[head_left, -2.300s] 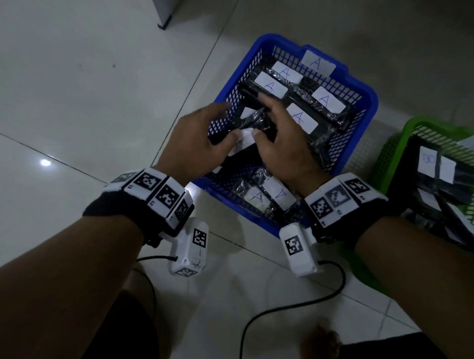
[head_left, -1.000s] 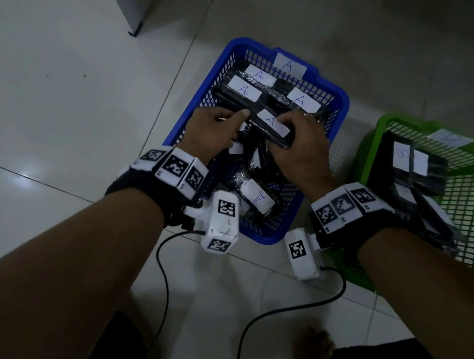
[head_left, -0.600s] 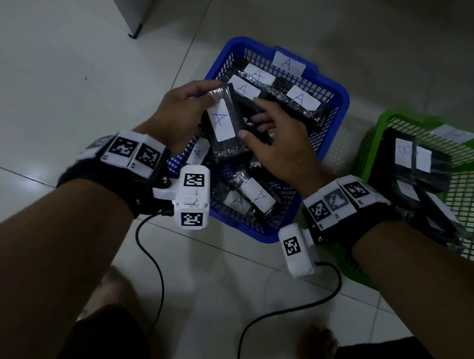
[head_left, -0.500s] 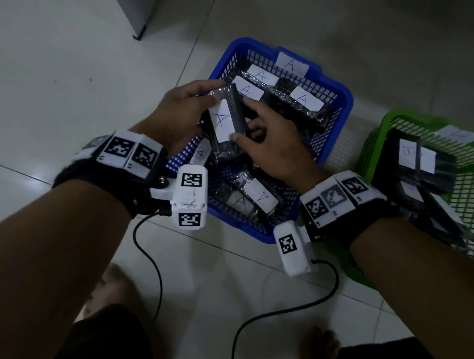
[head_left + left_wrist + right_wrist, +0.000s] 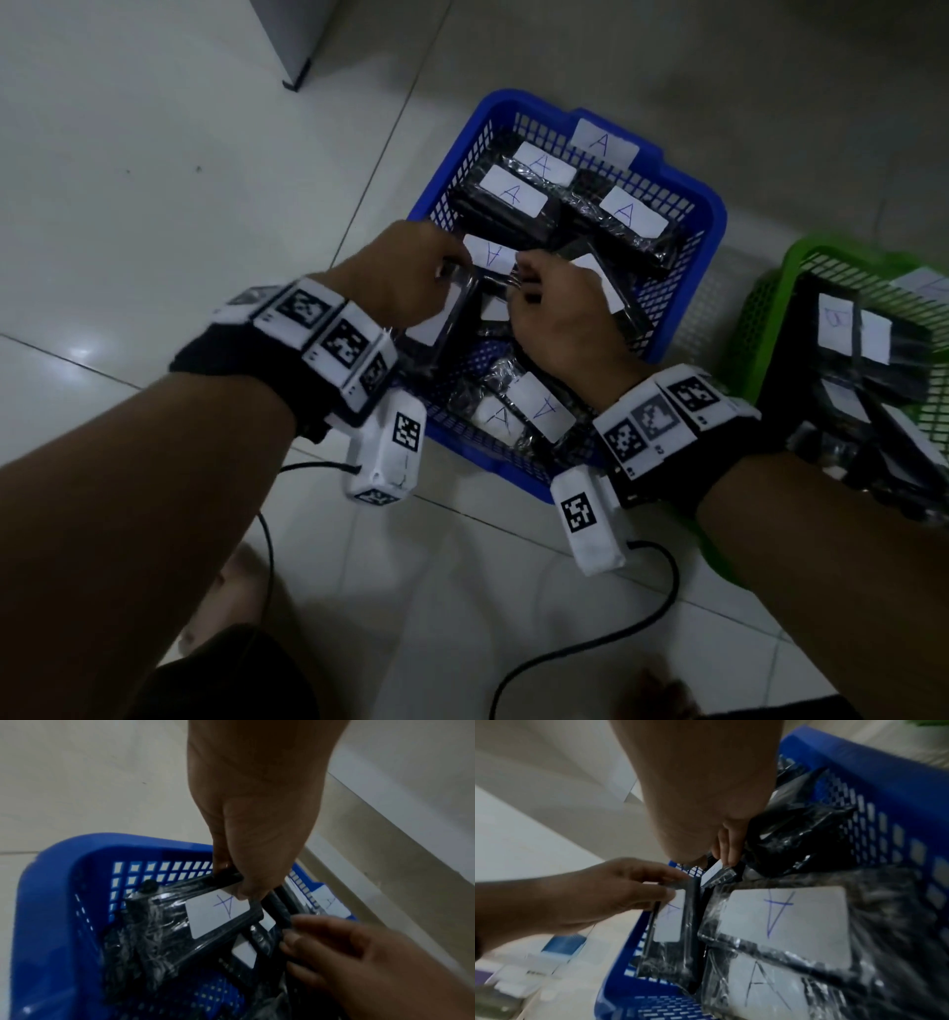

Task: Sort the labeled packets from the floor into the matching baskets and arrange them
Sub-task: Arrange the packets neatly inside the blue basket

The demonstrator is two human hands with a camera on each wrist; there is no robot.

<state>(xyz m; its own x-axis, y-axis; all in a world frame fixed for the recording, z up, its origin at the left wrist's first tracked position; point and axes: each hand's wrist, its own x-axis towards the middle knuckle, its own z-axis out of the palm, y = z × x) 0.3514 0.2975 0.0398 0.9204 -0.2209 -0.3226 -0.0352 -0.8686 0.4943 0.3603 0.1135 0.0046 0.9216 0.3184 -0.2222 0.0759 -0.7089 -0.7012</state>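
Observation:
The blue basket (image 5: 716,221), tagged A, holds several black wrapped packets with white A labels. My left hand (image 5: 452,267) pinches the top edge of one A packet (image 5: 205,914), which stands tilted on its edge against the basket's left wall (image 5: 64,882). My right hand (image 5: 518,288) is just beside it in the middle of the basket. Its fingertips (image 5: 727,850) curl round the top of a second labelled packet (image 5: 721,874). Two more A packets (image 5: 534,416) lie flat at the near end. Others are stacked at the far end (image 5: 513,192).
A green basket (image 5: 801,257) with black labelled packets (image 5: 847,329) stands right of the blue one, partly under my right forearm. Black cables (image 5: 662,606) trail over the white tiled floor near my knees. A grey furniture foot (image 5: 295,77) stands at the far left.
My left hand has lowered the A packet from above the basket down against its left wall. My right hand has left that packet's face and taken hold of another packet beside it.

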